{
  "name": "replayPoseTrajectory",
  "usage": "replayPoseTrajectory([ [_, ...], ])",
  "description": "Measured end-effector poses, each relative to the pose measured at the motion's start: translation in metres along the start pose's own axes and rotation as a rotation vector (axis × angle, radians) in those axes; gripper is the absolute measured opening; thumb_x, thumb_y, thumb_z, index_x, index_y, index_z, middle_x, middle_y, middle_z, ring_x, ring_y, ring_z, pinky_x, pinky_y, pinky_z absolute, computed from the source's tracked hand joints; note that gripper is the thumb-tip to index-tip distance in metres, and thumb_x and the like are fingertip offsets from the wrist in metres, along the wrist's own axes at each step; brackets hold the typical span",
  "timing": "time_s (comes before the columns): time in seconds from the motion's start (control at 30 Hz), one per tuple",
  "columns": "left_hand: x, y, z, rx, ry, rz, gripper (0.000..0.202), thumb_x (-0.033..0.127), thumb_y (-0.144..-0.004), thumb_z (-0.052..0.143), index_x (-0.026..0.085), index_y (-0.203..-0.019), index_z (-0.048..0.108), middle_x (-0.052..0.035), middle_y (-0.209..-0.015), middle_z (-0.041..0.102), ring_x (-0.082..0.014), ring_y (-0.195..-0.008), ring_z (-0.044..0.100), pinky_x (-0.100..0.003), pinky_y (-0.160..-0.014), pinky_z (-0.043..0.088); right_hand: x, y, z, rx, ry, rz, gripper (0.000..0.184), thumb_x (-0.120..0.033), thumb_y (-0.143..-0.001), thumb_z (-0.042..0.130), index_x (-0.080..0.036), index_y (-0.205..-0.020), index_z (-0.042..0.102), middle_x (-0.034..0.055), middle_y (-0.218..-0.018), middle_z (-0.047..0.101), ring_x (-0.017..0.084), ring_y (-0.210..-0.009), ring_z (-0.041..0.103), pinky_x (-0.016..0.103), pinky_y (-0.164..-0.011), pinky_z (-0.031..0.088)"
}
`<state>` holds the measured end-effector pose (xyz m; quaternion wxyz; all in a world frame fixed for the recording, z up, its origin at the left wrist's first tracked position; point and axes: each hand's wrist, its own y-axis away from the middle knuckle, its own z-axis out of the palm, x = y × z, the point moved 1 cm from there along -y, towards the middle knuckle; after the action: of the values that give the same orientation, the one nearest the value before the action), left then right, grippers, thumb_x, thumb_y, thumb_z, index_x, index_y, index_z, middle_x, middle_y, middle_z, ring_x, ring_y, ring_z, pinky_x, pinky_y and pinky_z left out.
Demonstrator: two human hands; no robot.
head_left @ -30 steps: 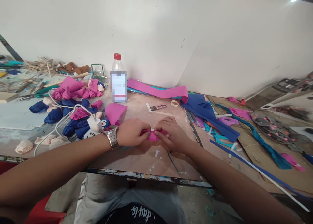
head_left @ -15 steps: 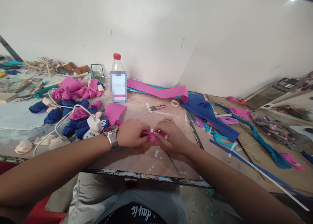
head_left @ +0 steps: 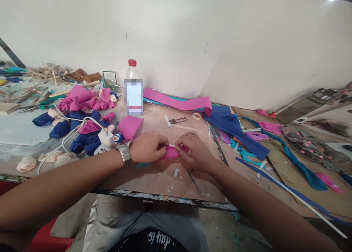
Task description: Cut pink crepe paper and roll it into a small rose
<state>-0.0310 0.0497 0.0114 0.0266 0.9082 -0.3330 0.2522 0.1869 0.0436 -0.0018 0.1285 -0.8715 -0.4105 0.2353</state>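
Between my hands is a small piece of bright pink crepe paper [head_left: 171, 153], held just above the work table [head_left: 154, 180]. My left hand [head_left: 148, 146], below a metal wristwatch [head_left: 125, 153], pinches its left end. My right hand [head_left: 195, 152] pinches the right end between thumb and fingers. The hidden ends of the paper lie inside my fingers. Behind my left hand lies a curved pink paper piece [head_left: 130, 126]. A small white strip [head_left: 176, 172] rests on the table in front of my hands.
A red-capped bottle [head_left: 132, 73] stands near the wall. Thread snips [head_left: 178, 120] and a tape ring [head_left: 196, 116] lie beyond my hands. Rolled pink and blue paper bundles [head_left: 61, 129] and a white plug [head_left: 106, 137] are left; blue paper [head_left: 233, 129] and a white rod [head_left: 310, 206] are right.
My hands have drawn slightly apart, and the pink crepe paper between them now shows wider and flatter. Both hands keep their pinch on it.
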Motion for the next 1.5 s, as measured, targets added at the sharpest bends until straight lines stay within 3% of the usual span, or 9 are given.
replayPoseTrajectory([
  [0.27, -0.0038, -0.0010, 0.0016, -0.077, 0.048, 0.037, 0.026, 0.026, -0.088, 0.050, 0.018, -0.075, 0.071, -0.0030, -0.069, 0.070, -0.0144, -0.061, 0.055, -0.028, -0.059, 0.033, 0.0006, 0.0001, 0.0019, -0.008, -0.017, -0.001, 0.008, -0.023, -0.096, 0.055, -0.021, -0.089, 0.058, 0.0045, -0.086, 0.070, 0.021, -0.084, 0.062, 0.042, -0.091, 0.040],
  [0.47, -0.0054, -0.0020, 0.0024, -0.102, 0.106, 0.072, 0.031, 0.027, -0.093, 0.048, 0.017, -0.070, 0.066, -0.0005, -0.061, 0.061, -0.0125, -0.056, 0.048, -0.028, -0.057, 0.030, 0.0000, 0.0016, 0.0001, -0.010, -0.057, -0.016, 0.012, -0.028, -0.099, 0.055, -0.021, -0.099, 0.065, 0.0053, -0.092, 0.074, 0.022, -0.089, 0.065, 0.044, -0.095, 0.040],
  [0.77, 0.0003, -0.0001, 0.0005, -0.137, 0.162, 0.079, 0.029, 0.026, -0.093, 0.050, 0.016, -0.071, 0.067, 0.0004, -0.061, 0.062, -0.0118, -0.057, 0.049, -0.026, -0.056, 0.029, -0.0007, 0.0020, 0.0038, 0.029, -0.089, -0.027, 0.010, -0.027, -0.096, 0.061, -0.022, -0.091, 0.068, 0.0027, -0.082, 0.075, 0.020, -0.079, 0.066, 0.043, -0.091, 0.043],
  [0.93, 0.0005, 0.0000, 0.0009, -0.136, 0.177, 0.071, 0.030, 0.027, -0.093, 0.050, 0.016, -0.070, 0.065, 0.0007, -0.059, 0.060, -0.0115, -0.054, 0.047, -0.026, -0.054, 0.029, -0.0012, 0.0019, 0.0040, 0.053, -0.073, -0.048, 0.008, -0.027, -0.095, 0.065, -0.023, -0.097, 0.071, 0.0025, -0.083, 0.077, 0.019, -0.078, 0.068, 0.042, -0.089, 0.044],
  [1.13, -0.0016, -0.0013, 0.0011, -0.143, 0.240, 0.045, 0.020, 0.015, -0.083, 0.050, 0.016, -0.074, 0.068, 0.0009, -0.063, 0.064, -0.0124, -0.058, 0.051, -0.026, -0.056, 0.033, -0.0017, 0.0010, 0.0029, 0.104, -0.063, -0.082, 0.008, -0.025, -0.096, 0.064, -0.025, -0.096, 0.072, 0.0003, -0.082, 0.078, 0.017, -0.075, 0.070, 0.041, -0.088, 0.044],
  [1.5, -0.0068, -0.0037, 0.0016, -0.183, 0.366, 0.013, 0.025, 0.020, -0.085, 0.046, 0.014, -0.075, 0.069, 0.0016, -0.063, 0.060, -0.0119, -0.059, 0.049, -0.025, -0.058, 0.035, -0.0075, -0.0009, -0.0022, 0.102, -0.052, -0.130, 0.009, -0.023, -0.095, 0.064, -0.026, -0.096, 0.073, 0.0002, -0.082, 0.077, 0.017, -0.075, 0.070, 0.042, -0.090, 0.042],
])
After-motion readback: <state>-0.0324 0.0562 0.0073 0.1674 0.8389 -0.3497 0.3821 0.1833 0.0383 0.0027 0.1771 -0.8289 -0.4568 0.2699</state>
